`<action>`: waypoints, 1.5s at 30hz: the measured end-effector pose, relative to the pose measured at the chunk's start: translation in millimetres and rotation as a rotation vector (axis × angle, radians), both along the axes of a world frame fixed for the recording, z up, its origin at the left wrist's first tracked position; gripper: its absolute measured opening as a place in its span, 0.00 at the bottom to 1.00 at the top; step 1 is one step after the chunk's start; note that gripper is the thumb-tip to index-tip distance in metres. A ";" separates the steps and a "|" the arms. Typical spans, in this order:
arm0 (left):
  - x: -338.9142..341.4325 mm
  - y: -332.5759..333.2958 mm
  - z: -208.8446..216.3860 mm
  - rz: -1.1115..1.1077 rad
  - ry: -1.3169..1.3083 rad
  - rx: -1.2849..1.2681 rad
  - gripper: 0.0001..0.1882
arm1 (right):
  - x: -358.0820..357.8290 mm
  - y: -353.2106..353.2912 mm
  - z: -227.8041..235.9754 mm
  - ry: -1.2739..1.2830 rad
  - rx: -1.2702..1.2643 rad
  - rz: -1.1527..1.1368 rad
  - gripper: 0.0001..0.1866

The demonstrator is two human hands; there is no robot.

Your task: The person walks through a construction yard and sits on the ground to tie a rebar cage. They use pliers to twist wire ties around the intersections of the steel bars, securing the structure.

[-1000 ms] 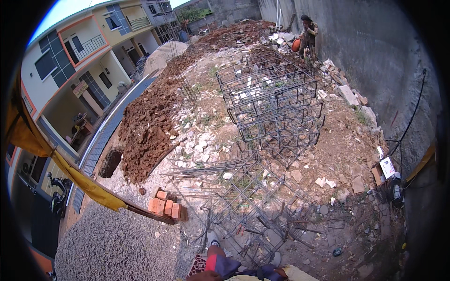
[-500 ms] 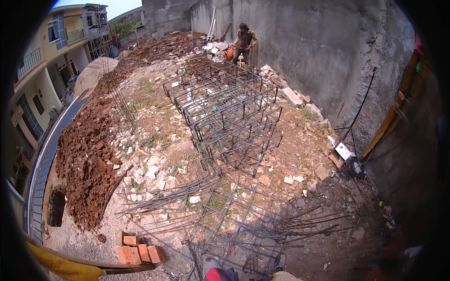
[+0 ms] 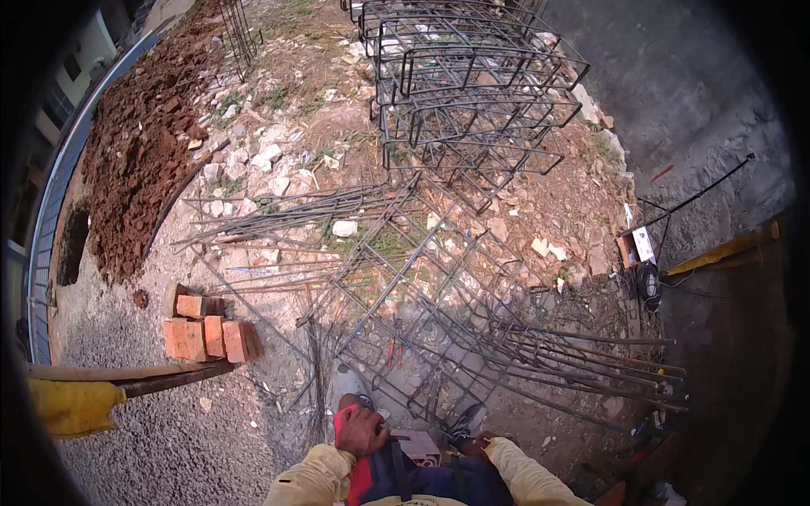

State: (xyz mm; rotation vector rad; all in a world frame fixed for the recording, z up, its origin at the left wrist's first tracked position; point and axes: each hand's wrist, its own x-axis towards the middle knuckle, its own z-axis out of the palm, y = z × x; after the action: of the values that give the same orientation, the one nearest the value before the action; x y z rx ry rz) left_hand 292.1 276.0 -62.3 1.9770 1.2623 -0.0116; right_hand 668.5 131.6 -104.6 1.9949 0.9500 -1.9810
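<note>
My left hand rests on my left knee, over red and dark blue cloth, its fingers loosely bent and nothing seen in them. Low by my right leg is my right hand, dark in shadow; its fingers are mostly hidden. Between my legs shows a pinkish block-shaped thing. Just beyond my feet, a flat lattice of crossed steel bars lies on the ground. Upright beside it, near my left foot, stands a bundle of thin dark wires. Neither hand touches the bars or wires.
Orange bricks lie in a small stack to the left. Loose rebar rods spread on both sides of the lattice. Rebar cages stand beyond, beside a grey wall. Red soil is heaped at far left.
My view has tilted down, bringing both hands and forearms into sight. The person by the far wall has left the picture. The cages sit higher in view.
</note>
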 end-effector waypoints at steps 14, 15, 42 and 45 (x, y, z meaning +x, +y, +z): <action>-145.3 41.8 -340.7 1.023 0.181 -0.371 0.22 | -10.1 -91.9 -159.4 -0.122 -0.050 -0.031 0.23; -144.3 45.8 -358.4 1.037 0.214 -0.368 0.22 | -8.4 -94.1 -172.8 -0.136 -0.049 -0.037 0.23; -149.6 50.2 -518.0 0.986 0.423 -0.297 0.17 | -62.9 -132.9 -240.0 -0.148 0.122 -0.549 0.16; -170.4 40.7 -534.5 0.909 0.396 -0.245 0.18 | -91.6 -86.8 -217.5 -0.078 0.274 -0.413 0.13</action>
State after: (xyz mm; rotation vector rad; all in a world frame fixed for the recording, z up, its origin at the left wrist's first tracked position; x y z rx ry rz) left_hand 121.7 316.7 -596.8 1.0834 2.1988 -0.1064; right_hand 576.9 44.8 -322.1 2.5778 0.8882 -2.0353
